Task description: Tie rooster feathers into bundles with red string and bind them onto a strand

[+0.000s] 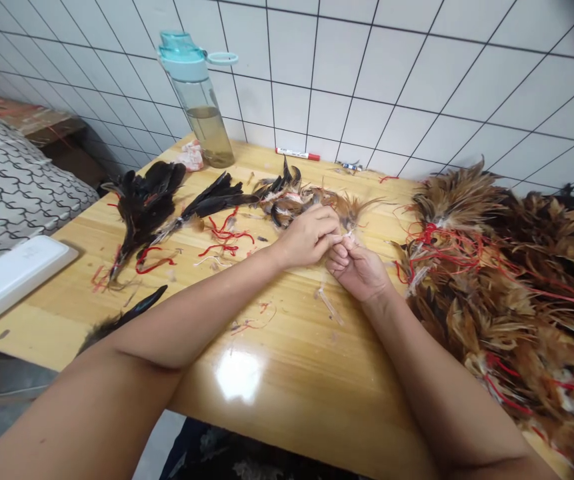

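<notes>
Both my hands meet over the middle of a glossy wooden table point(277, 380). My left hand point(309, 235) is curled, its fingers pinched on the quill end of a small bunch of brown feathers point(351, 210) that fans out behind it. My right hand point(359, 270) lies just below and to the right, fingers closed against the same quill ends, touching the left hand. What exactly sits between the fingertips is too small to make out.
A big heap of brown feathers tied with red string point(507, 287) covers the table's right side. Black feather bunches point(147, 197) and red string scraps point(224, 237) lie at left. A water bottle point(199, 100) and a red-capped marker point(297, 155) stand by the tiled wall. A white tray point(11, 277) is at far left.
</notes>
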